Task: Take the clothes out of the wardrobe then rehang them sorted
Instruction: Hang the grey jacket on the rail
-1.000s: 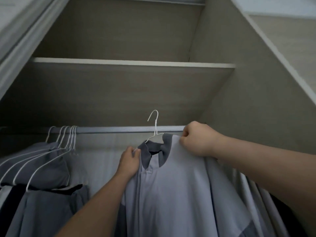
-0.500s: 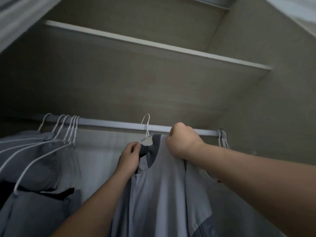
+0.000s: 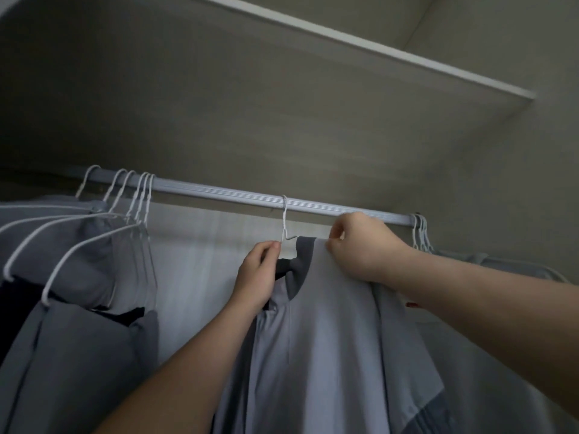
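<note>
Shirt on the rail, both hands up at its hanger.

The white wire hanger point(image 3: 284, 221) hooks over the pale rail point(image 3: 238, 195) in a bare stretch, with open rail either side: a bunch of hangers point(image 3: 138, 195) carrying grey clothes point(image 3: 78, 339) well off to the left, another tight cluster of hooks point(image 3: 421, 230) close to the right. The shelf edge point(image 3: 376, 48) runs above, with clear room under it. The left hand point(image 3: 255, 277) pinches the hanger wire just below the hook, fingers closed on it. The right hand point(image 3: 360, 249) is curled at the shirt's shoulder, apparently gripping fabric, though the hold is partly hidden. The light grey shirt point(image 3: 329, 355) hangs straight down, dark grey collar at the neck.
</note>
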The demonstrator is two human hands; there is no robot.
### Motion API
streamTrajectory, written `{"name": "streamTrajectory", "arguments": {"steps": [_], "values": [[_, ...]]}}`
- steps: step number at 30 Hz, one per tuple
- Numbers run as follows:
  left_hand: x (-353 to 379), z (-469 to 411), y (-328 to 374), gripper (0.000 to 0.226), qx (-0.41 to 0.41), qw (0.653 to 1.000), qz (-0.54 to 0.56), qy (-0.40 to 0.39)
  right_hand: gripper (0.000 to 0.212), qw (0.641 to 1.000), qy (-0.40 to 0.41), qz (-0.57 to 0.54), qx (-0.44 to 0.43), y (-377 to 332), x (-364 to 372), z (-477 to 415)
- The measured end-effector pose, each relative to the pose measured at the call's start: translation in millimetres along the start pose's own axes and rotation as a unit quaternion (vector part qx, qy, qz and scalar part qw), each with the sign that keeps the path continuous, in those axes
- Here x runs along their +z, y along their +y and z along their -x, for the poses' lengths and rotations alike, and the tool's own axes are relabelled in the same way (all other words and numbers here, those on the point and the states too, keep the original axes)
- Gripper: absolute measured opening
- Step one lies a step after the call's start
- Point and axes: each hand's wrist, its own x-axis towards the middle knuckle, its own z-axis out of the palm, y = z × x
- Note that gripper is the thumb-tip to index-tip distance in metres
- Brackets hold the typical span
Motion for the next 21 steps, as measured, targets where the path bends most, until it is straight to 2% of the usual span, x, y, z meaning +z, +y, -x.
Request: {"name": "streamTrajectory", "arguments": {"steps": [2,5,9,14,21], "values": [[2.2,4.0,-1.9,0.037,0.006,1.000,0.010,-0.012,0.046,0.994,-0.022,0.089,-0.062,-2.8,-3.0,11.3],[5.3,9.7,-5.0,0.049,0.017,0.999,0.012,-0.026,0.080,0.948,-0.064,0.272,-0.155,-8.2,-6.0,29.8],[11.2,16.2,-10.6,0.045,0.016,0.999,-0.001,-0.052,0.103,0.921,-0.137,0.339,-0.134,-10.7,-5.9,38.7],[22.8,19.6,-18.4,0.093,0.025,0.994,-0.072,-0.079,0.112,0.910,-0.155,0.364,-0.123,-2.6,-1.0,44.6],[60.6,21.8,-22.9,0.099,0.032,0.994,-0.068,-0.082,0.111,0.902,-0.158,0.388,-0.109,30.6,-1.6,43.3]]}}
